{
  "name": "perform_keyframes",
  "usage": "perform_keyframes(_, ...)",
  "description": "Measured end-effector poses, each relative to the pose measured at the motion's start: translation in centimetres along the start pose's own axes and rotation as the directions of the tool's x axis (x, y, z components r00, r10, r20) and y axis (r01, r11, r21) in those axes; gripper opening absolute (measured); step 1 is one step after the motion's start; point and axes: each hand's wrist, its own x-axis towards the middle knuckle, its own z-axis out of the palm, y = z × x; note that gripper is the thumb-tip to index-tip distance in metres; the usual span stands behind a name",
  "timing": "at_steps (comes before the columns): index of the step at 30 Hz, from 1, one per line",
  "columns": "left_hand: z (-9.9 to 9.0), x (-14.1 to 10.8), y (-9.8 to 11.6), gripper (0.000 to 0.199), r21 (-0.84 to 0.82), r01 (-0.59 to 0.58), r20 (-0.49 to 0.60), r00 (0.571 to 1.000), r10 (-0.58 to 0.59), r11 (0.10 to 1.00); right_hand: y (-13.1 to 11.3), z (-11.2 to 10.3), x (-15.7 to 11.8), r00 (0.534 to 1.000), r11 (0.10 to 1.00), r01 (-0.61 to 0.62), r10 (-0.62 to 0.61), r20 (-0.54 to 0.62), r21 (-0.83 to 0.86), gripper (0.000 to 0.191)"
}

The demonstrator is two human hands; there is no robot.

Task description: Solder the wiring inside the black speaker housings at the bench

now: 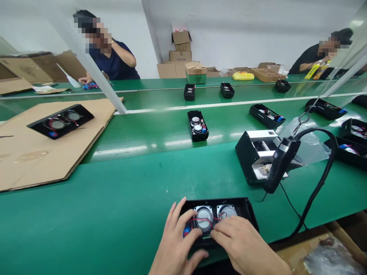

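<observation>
The near side of the black case (249, 211) is largely covered by the two hands, and its left end lies behind the left fingers. The right hand (243, 238) hides the lower part of the right speaker (227, 210); its fingertips are bunched inside the case, and whether that grip pinches anything I cannot tell. The left hand (179, 236) has a loose, spread grip over the left end, thumb apart from the fingers, near the red wires (202, 219) and a half-hidden blue part (186, 232).

The case lies on the table (114, 221) at the bottom centre of view, open face up, long axis running left to right, the blue part towards its left end.

Beyond its right end a black screwdriver (279, 164) hangs tip down in front of a machine (245, 160), blocking part of it. Another case (64, 120) lies slantwise on cardboard (31, 168) at left. Cases at the right edge are cut off, as is a carton (301, 246) below.
</observation>
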Motion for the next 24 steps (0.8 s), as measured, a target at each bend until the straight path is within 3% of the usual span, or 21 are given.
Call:
perform_keyframes(4, 0.2, 0.3, 0.5, 0.029, -0.016, 0.045, 0.095, 0.995, -0.043, 0.999, 0.0, -0.4, 0.7, 0.992, 0.995, -0.058, 0.047, 0.119, 0.086, 0.031)
perform_keyframes(8, 0.3, 0.8, 0.6, 0.026, 0.017, -0.017, 0.132, 0.991, 0.015, 1.000, 0.3, -0.8, 1.0, 0.975, 0.988, -0.095, 0.069, 0.213, 0.118, 0.033)
perform_keyframes(13, 0.3, 1.0, 0.0, 0.018, 0.021, -0.083, 0.154, 0.985, 0.079, 0.996, 0.2, -1.7, 0.7, 0.974, 0.971, -0.112, 0.067, 0.215, 0.209, 0.040)
perform_keyframes(17, 0.3, 1.3, -0.4, 0.012, 0.013, -0.110, 0.182, 0.978, 0.106, 0.994, -0.4, -2.2, 0.5, 0.966, 0.957, -0.177, 0.125, 0.225, 0.229, 0.034)
perform_keyframes(20, 0.4, 1.5, -0.3, 0.019, 0.077, -0.162, 0.198, 0.970, 0.144, 0.984, -0.6, -1.0, 0.2, 0.970, 0.971, -0.164, 0.127, 0.208, 0.176, 0.028)
perform_keyframes(24, 1.2, 1.7, -0.1, 0.017, 0.183, -0.219, 0.121, 0.972, 0.199, 0.958, -0.6, 2.1, -0.5, 0.994, 0.995, -0.068, 0.062, 0.091, 0.067, 0.033)
